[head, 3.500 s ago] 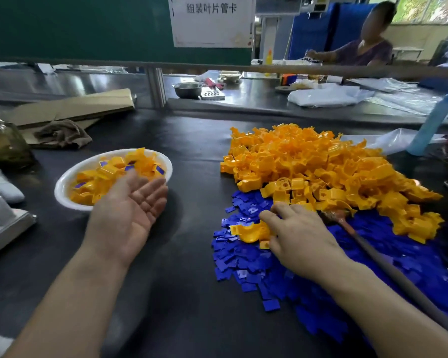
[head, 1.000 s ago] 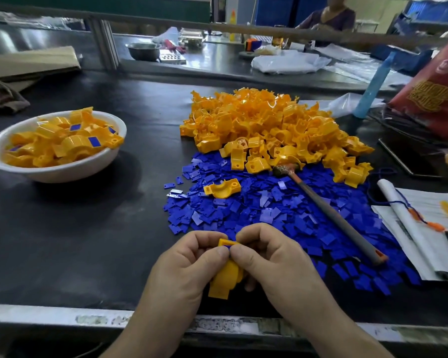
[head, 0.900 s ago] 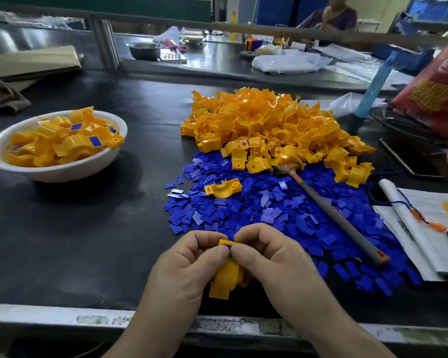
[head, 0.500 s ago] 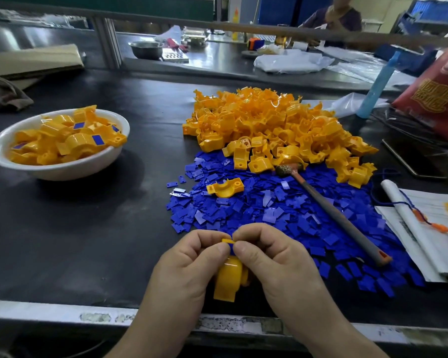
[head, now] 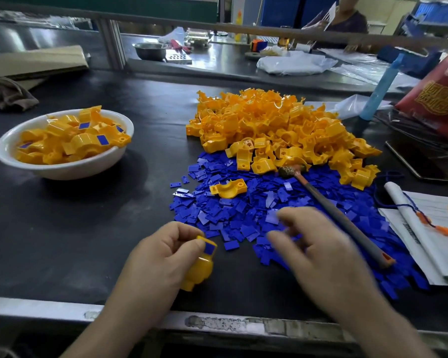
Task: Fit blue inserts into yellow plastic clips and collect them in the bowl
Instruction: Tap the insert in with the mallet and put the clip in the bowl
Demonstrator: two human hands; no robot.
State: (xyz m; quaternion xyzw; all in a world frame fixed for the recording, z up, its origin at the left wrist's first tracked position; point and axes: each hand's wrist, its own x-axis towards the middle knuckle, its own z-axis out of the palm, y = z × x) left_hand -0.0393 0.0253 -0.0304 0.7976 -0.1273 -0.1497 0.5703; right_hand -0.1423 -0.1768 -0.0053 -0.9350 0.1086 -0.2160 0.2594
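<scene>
The person's left hand (head: 161, 264) is near the front edge of the dark bench (head: 62, 241). Its fingers (head: 189, 248) are closed around one yellow plastic clip (head: 201, 271), and a blue rectangular insert (head: 209, 248) sits in the top of this clip, just beside the thumb tip. The clip is held a little above the bench surface.

The right hand (head: 318, 257) is to the right of it, apart from the clip, over the near edge of the spread of loose blue plastic inserts (head: 243, 218). This hand is blurred. Its fingers (head: 285, 215) look loosely curled and half open, and I cannot tell if they hold anything.

Behind the blue inserts lies a big heap of yellow plastic clips (head: 274, 127). One single yellow clip (head: 228, 188) lies on top of the blue pieces, with the hollow side up. A small hammer with a grey handle (head: 339, 218) lies across the blue spread, its head touching the foot of the yellow heap.

At the left, well apart from the hands, stands a white round bowl (head: 62, 169). It holds many yellow clips with blue inserts already fitted.

At the right edge lies a white paper sheet (head: 429, 228).
</scene>
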